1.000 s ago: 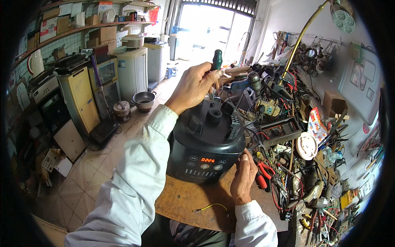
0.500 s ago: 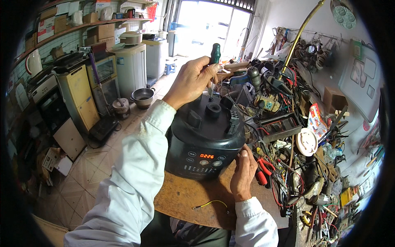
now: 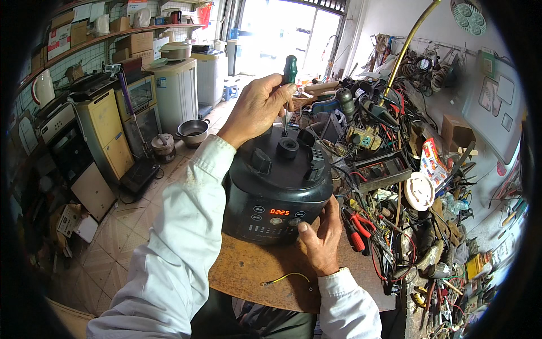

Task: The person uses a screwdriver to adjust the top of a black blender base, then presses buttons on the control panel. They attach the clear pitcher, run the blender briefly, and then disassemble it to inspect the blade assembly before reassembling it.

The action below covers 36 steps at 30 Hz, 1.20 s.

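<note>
A black blender base (image 3: pixel 282 186) stands on a small wooden table, its front panel showing a lit red display (image 3: pixel 279 213). My left hand (image 3: pixel 262 104) is closed round a screwdriver (image 3: pixel 290 69) with a green handle. The shaft points down, its tip at the rear of the base's top, behind the round central socket (image 3: pixel 287 147). My right hand (image 3: pixel 323 240) grips the base's front right corner, fingers along the side. Its thumb lies at the lower right of the panel, beside the buttons; whether it presses one I cannot tell.
A short yellow wire (image 3: pixel 288 277) with end terminals lies on the wooden table (image 3: pixel 243 268) near its front edge. To the right are heaped tools and cables, with red-handled pliers (image 3: pixel 359 231) and a white round part (image 3: pixel 419 191). A pot (image 3: pixel 193 131) sits on the floor at left.
My right thumb has swung left from the base's side onto the front panel's lower right. The display digits have changed. The screwdriver stays at the same spot on the base.
</note>
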### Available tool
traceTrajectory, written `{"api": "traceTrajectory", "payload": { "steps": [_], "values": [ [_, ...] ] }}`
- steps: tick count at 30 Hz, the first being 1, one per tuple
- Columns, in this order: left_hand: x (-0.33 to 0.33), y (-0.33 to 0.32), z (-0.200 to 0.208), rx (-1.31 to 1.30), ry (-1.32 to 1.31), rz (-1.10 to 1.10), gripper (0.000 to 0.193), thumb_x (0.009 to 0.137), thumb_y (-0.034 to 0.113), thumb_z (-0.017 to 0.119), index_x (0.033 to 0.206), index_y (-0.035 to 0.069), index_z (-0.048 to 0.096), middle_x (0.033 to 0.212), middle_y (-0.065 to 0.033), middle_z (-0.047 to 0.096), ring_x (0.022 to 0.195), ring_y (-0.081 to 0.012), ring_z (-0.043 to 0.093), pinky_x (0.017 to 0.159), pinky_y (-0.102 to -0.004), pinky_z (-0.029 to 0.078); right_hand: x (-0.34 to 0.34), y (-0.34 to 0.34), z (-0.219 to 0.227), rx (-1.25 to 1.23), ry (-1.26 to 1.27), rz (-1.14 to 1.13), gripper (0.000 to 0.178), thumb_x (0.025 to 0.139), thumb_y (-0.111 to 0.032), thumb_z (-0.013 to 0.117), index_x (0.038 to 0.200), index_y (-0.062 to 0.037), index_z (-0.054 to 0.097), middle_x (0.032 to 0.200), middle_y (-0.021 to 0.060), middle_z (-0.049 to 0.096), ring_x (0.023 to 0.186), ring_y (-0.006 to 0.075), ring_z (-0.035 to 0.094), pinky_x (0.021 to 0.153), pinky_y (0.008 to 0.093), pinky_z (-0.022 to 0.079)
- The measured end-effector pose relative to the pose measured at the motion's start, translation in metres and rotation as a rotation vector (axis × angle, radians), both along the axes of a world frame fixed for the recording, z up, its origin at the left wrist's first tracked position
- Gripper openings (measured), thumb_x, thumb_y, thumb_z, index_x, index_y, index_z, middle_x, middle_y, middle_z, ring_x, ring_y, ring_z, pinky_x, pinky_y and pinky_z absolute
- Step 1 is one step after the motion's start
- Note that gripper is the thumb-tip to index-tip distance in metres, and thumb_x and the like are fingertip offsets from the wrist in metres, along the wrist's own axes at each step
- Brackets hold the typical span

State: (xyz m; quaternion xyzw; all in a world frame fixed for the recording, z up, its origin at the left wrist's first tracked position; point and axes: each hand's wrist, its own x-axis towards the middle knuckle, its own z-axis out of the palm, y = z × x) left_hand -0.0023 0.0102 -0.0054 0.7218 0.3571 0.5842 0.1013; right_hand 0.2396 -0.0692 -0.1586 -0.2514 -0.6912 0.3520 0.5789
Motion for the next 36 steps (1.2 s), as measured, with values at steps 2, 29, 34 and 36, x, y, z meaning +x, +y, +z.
{"api": "traceTrajectory", "payload": {
  "steps": [2, 29, 34, 36],
  "values": [
    [0.0002, 0.0002, 0.0003, 0.004, 0.002, 0.0, 0.034, 0.108, 0.034, 0.056, 0.096, 0.002, 0.062, 0.078, -0.0053, 0.067, 0.063, -0.0079, 0.059, 0.056, -0.0248, 0.048, 0.0005, 0.0008, 0.0001, -0.031, -0.022, 0.002, 0.094, 0.077, -0.036, 0.082, 0.152, 0.0008, 0.039, 0.147, 0.0172, 0.045, 0.136, 0.0301, 0.048, 0.114, 0.0448, 0.039],
    [-0.0007, 0.0013, -0.0008, 0.021, 0.012, 0.011, 0.042, 0.107, 0.042, 0.055, 0.093, 0.003, 0.062, 0.077, -0.0056, 0.067, 0.061, -0.0085, 0.059, 0.054, -0.0249, 0.048, -0.0002, 0.0006, 0.0028, -0.008, -0.057, -0.008, 0.092, 0.074, -0.025, 0.081, 0.151, 0.0001, 0.038, 0.143, 0.0165, 0.045, 0.134, 0.0299, 0.048, 0.115, 0.0453, 0.039],
    [-0.0002, 0.0002, -0.0003, 0.026, 0.015, 0.016, 0.04, 0.107, 0.038, 0.056, 0.098, 0.001, 0.064, 0.075, -0.0048, 0.067, 0.062, -0.0092, 0.06, 0.055, -0.0265, 0.048, 0.0002, 0.0013, 0.0027, -0.013, -0.068, -0.005, 0.092, 0.075, -0.027, 0.081, 0.151, 0.0002, 0.039, 0.144, 0.0164, 0.045, 0.134, 0.0298, 0.048, 0.115, 0.0454, 0.038],
    [0.0, 0.0003, -0.0002, 0.02, 0.014, 0.023, 0.039, 0.108, 0.036, 0.056, 0.1, -0.001, 0.065, 0.075, -0.0043, 0.068, 0.063, -0.0096, 0.061, 0.056, -0.0273, 0.049, 0.0004, 0.0025, 0.0013, -0.017, -0.055, 0.004, 0.092, 0.075, -0.027, 0.082, 0.151, 0.0004, 0.038, 0.144, 0.0164, 0.045, 0.134, 0.0298, 0.048, 0.115, 0.0453, 0.038]
  ]
}}
